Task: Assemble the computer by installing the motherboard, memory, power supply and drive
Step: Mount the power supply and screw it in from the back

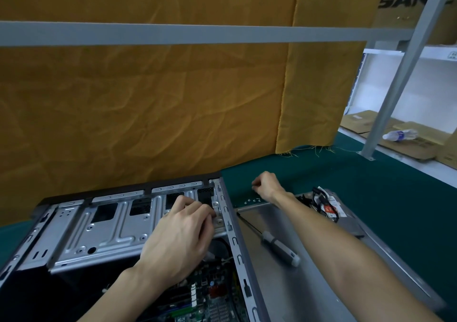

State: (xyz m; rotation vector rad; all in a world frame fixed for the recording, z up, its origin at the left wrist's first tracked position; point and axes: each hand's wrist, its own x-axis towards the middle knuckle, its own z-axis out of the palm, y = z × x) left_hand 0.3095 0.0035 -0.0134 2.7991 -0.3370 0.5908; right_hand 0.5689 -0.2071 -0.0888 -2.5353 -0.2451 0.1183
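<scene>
Left hand (181, 237) steadies the case (103, 227) bracket, grip unclear; right hand (265, 185) pinches a screw (probably) from screws (251, 200) on the worktop (346, 173).

Cardboard box (405, 5) on the shelf, top right, reads "SAN", then is cut off.

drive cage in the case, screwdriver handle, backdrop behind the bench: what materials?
Drive cage: looks like bare stamped sheet steel, matte silver, with pressed ribs and punched slots. Screwdriver: handle seems grey plastic or rubber with a lighter end cap, and a thin dark metal shaft. Backdrop: mustard woven cloth, creased, with frayed threads along its lower edge.
</scene>
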